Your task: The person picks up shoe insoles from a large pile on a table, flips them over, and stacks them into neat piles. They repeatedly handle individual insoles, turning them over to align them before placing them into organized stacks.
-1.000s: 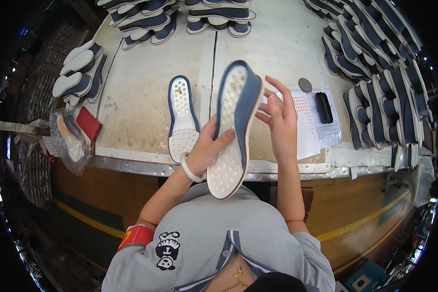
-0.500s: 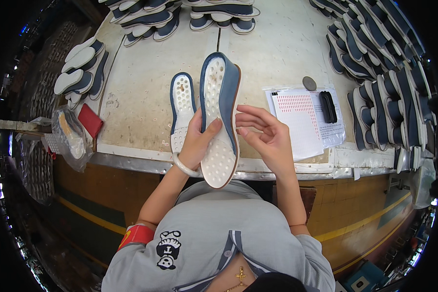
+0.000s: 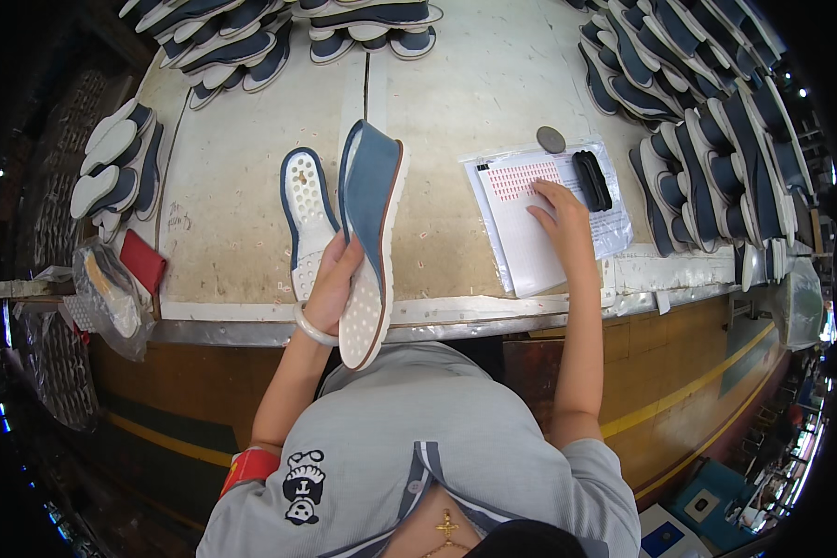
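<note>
My left hand (image 3: 330, 284) grips a blue and white shoe sole (image 3: 370, 232) by its middle and holds it on edge above the table's front edge. A second blue and white sole (image 3: 305, 216) lies flat on the table just left of it, its perforated side up. My right hand (image 3: 560, 216) rests with fingers spread on a sheet of paper with a red grid (image 3: 530, 200) at the table's front right, holding nothing.
Rows of stacked blue and white soles line the back (image 3: 363, 20), the right side (image 3: 716, 158) and the far left (image 3: 116, 158) of the table. A black clip-like object (image 3: 591, 179) and a grey disc (image 3: 551, 139) lie by the paper. A red item (image 3: 141, 260) and a plastic bag (image 3: 107, 298) sit at the left corner.
My right hand let go of the sole and moved right onto the paper. The left hand turned the sole from flat-facing onto its edge.
</note>
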The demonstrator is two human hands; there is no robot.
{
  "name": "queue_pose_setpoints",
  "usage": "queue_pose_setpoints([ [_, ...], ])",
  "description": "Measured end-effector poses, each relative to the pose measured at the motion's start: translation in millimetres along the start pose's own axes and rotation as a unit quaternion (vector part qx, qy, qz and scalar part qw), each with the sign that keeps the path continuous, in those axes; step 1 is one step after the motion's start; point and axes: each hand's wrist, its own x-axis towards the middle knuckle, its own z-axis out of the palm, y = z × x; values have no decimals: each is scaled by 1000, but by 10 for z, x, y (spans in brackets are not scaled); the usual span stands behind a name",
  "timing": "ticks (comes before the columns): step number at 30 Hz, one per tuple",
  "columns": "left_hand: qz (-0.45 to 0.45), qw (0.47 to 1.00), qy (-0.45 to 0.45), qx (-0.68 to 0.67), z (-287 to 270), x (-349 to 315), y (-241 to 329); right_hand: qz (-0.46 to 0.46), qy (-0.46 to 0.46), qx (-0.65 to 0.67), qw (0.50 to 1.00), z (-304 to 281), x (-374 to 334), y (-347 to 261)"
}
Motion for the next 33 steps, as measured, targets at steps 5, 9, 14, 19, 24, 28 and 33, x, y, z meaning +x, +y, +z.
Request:
queue_pose_setpoints([
  [5,-2,1000,-10,-7,74,-14,19,-50,8,-39,998,57,115,150],
  [9,3,999,-26,-22,116,-55,66,-72,-16,-81,994,20,207,146],
  [14,10,999,-30,-17,115,-59,109,-122,-26,-123,984,22,245,177],
  [19,8,1000,-26,-10,135,-54,136,-179,18,-143,973,48,126,199],
  [24,19,1000,0,-16,215,-53,144,-139,126,-35,982,66,75,-221],
  [28,21,999,17,-18,299,-50,132,-170,176,80,966,83,-62,-1016],
  [33,31,999,18,-30,371,-66,120,-238,160,163,944,89,-148,-1754],
])
